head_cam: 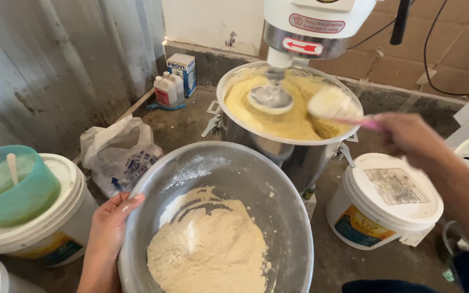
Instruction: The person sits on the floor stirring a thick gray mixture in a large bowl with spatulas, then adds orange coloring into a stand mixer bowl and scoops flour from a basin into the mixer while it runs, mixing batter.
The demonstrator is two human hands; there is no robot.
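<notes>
The right hand (pixel 408 135) is closed around the pink handle of a white plastic scoop (pixel 331 103), which is heaped with pale flour and held over the large steel mixer bowl (pixel 278 146) that stands on the concrete floor (pixel 185 122) by the back wall. That bowl already holds a thick yellow batter (pixel 294 122), smooth around the metal beater (pixel 270 97) sunk in its middle, so wet mixing looks well along.

The left hand (pixel 109 230) grips the near-left rim of a wide round steel basin (pixel 245 168), fingers curled over the edge. The basin carries a large mound of beige flour (pixel 210 244), with powder dusted up its far wall; judging by that mound, most of the flour remains to go across.

1 white lidded plastic bucket (pixel 389 201) sits on the floor right of the basin.
</notes>
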